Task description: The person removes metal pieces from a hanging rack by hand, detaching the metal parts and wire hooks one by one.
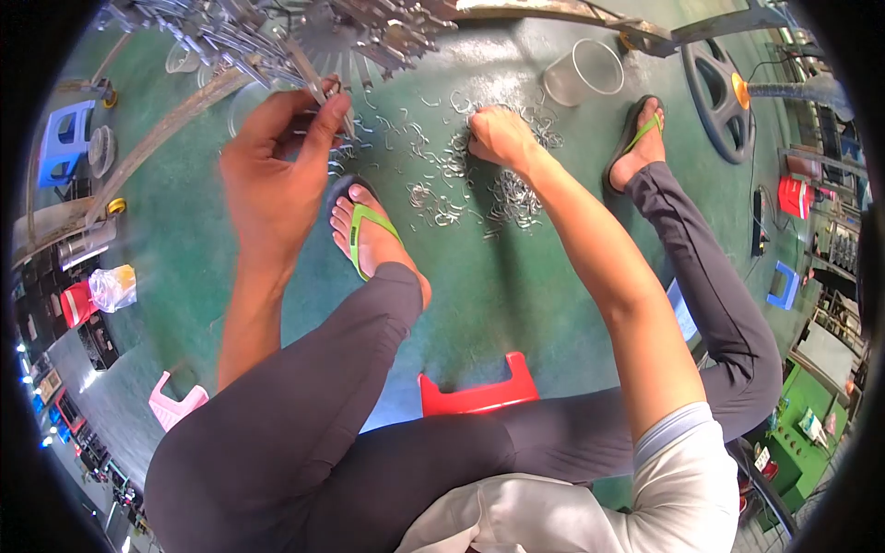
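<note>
My left hand (281, 157) is raised at the upper left, thumb and fingers pinched on a thin metal strip (309, 69) at the lower edge of a dense cluster of shiny metal parts (249, 37). Whether the strip is joined to the cluster I cannot tell. My right hand (502, 136) is closed in a fist, over or just above loose small curved metal pieces (516, 198) scattered on the green floor. Its fingers are turned away, so anything inside is hidden. More curved pieces (433, 205) lie between my two feet.
A clear plastic cup (583, 72) is near my right foot (643, 147); my left foot (364, 226) is beside the scattered pieces. A metal frame bar (562, 11) crosses the top. A dark wheel (719, 101) is at right, a red stool (479, 396) below me.
</note>
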Motion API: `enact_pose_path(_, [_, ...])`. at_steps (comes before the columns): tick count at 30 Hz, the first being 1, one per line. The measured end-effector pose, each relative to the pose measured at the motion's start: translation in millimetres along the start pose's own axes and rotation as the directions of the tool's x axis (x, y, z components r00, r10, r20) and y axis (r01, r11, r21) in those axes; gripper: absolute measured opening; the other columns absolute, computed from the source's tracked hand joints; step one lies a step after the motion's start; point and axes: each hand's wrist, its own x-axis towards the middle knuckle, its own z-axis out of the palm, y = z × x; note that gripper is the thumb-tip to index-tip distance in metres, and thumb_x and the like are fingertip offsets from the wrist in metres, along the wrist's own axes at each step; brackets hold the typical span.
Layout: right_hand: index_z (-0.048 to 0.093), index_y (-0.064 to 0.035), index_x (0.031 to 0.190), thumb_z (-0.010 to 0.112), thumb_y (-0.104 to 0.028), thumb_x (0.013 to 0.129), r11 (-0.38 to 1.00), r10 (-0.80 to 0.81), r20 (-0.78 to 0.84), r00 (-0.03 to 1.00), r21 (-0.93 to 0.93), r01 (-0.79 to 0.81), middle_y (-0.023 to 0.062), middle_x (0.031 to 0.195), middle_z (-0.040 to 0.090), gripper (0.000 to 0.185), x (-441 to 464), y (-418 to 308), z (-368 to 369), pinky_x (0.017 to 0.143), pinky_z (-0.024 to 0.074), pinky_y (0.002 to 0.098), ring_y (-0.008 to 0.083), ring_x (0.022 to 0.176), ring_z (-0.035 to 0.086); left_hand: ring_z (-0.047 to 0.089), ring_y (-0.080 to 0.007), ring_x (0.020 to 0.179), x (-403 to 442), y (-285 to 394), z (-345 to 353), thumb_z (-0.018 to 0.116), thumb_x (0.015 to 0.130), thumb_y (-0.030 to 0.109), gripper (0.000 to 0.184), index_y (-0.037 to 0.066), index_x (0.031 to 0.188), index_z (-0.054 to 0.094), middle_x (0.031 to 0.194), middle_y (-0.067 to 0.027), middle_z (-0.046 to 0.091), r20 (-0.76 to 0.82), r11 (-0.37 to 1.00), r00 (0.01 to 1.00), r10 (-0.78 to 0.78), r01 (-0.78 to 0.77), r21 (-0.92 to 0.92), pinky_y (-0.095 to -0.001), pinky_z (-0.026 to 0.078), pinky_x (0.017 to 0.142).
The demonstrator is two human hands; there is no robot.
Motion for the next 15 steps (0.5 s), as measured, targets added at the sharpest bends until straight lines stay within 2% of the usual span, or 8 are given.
enact_pose_path(1, [0.069, 0.0013, 0.075, 0.071, -0.015, 0.076, 0.999, 0.028, 0.054, 0.998, -0.018, -0.027, 0.0241, 0.085, 0.071, 0.017, 4.5, -1.4, -7.2, 0.077, 0.0588, 0.0506, 0.0426, 0.084, 0.071, 0.070, -0.0101, 0.077, 0.6, -0.5, -3.1, 0.079, 0.093, 0.009, 0.018, -0.006, 0.100, 0.072, 0.092, -0.0067, 0.075, 0.025, 1.000, 0.999, -0.026, 0.025, 0.011, -0.0255, 0.057, 0.072])
enact_pose_path(4, [0.072, 0.0028, 0.079, 0.076, -0.023, 0.076, 0.964, 0.162, 0.210, 0.964, 0.174, -0.200, 0.0257, 0.083, 0.071, 0.026, 8.0, 7.8, -7.2, 0.076, 0.0590, 0.0506, 0.0440, 0.083, 0.071, 0.070, -0.0103, 0.079, 0.1, 6.0, -8.0, 0.078, 0.094, 0.009, 0.019, -0.006, 0.103, 0.072, 0.092, -0.0066, 0.075, 0.057, 0.996, 0.994, -0.089, 0.089, -0.009, -0.0259, 0.058, 0.075])
enact_pose_path(5, [0.074, 0.0038, 0.084, 0.078, -0.026, 0.076, 0.919, 0.261, 0.185, 0.947, 0.253, -0.303, 0.0260, 0.086, 0.072, 0.031, 7.8, 5.3, -7.5, 0.076, 0.0587, 0.0479, 0.0418, 0.083, 0.073, 0.070, -0.0104, 0.080, 0.5, 7.4, -8.4, 0.078, 0.094, 0.009, 0.019, -0.006, 0.104, 0.072, 0.092, -0.0065, 0.075, 0.060, 0.993, 0.992, -0.112, 0.114, -0.026, -0.0260, 0.058, 0.075])
enact_pose_path(8, [0.075, 0.0029, 0.086, 0.076, -0.024, 0.078, 0.842, 0.308, 0.065, 0.949, 0.446, -0.303, 0.0254, 0.084, 0.072, 0.028, -7.3, 8.0, -16.4, 0.076, 0.0582, 0.0453, 0.0375, 0.081, 0.074, 0.070, -0.0105, 0.081, -0.8, 4.3, -12.6, 0.077, 0.094, 0.008, 0.019, -0.006, 0.106, 0.072, 0.092, -0.0058, 0.074, 0.072, 0.993, 0.992, -0.105, 0.108, -0.045, -0.0262, 0.057, 0.076])
enact_pose_path(9, [0.076, 0.0027, 0.090, 0.073, -0.023, 0.079, 0.798, 0.370, 0.081, 0.925, 0.482, -0.362, 0.0245, 0.083, 0.073, 0.028, -11.6, 5.3, -22.8, 0.077, 0.0580, 0.0432, 0.0343, 0.081, 0.075, 0.069, -0.0105, 0.081, -2.4, 3.1, -13.7, 0.077, 0.095, 0.009, 0.023, -0.006, 0.110, 0.072, 0.092, -0.0055, 0.074, 0.073, 0.993, 0.992, -0.104, 0.108, -0.048, -0.0266, 0.057, 0.076])
enact_pose_path(11, [0.076, 0.0028, 0.090, 0.072, -0.022, 0.079, 0.825, 0.376, 0.037, 0.926, 0.441, -0.352, 0.0233, 0.084, 0.073, 0.028, -18.2, 3.7, -24.8, 0.078, 0.0579, 0.0431, 0.0349, 0.082, 0.074, 0.068, -0.0105, 0.081, -2.0, 2.0, -13.5, 0.077, 0.096, 0.012, 0.030, -0.006, 0.120, 0.072, 0.092, -0.0047, 0.073, 0.081, 0.994, 0.992, -0.094, 0.099, -0.055, -0.0274, 0.056, 0.075])
enact_pose_path(14, [0.076, 0.0016, 0.091, 0.070, -0.019, 0.082, 0.883, 0.289, -0.052, 0.956, 0.402, -0.245, 0.0202, 0.091, 0.073, 0.024, -20.0, 8.4, -15.9, 0.079, 0.0579, 0.0447, 0.0365, 0.085, 0.073, 0.068, -0.0108, 0.081, -1.3, 1.0, -13.7, 0.077, 0.096, 0.011, 0.030, -0.007, 0.120, 0.071, 0.092, -0.0049, 0.073, 0.088, 0.993, 0.991, -0.105, 0.109, -0.037, -0.0274, 0.057, 0.075])
enact_pose_path(15, [0.076, 0.0012, 0.091, 0.069, -0.019, 0.083, 0.892, 0.265, -0.053, 0.963, 0.392, -0.224, 0.0197, 0.092, 0.073, 0.023, -19.0, 6.3, -13.2, 0.079, 0.0579, 0.0454, 0.0369, 0.086, 0.072, 0.068, -0.0104, 0.081, -1.3, 1.3, -12.9, 0.077, 0.096, 0.009, 0.025, -0.006, 0.114, 0.071, 0.091, -0.0048, 0.073, 0.082, 0.993, 0.991, -0.103, 0.107, -0.050, -0.0267, 0.057, 0.074])
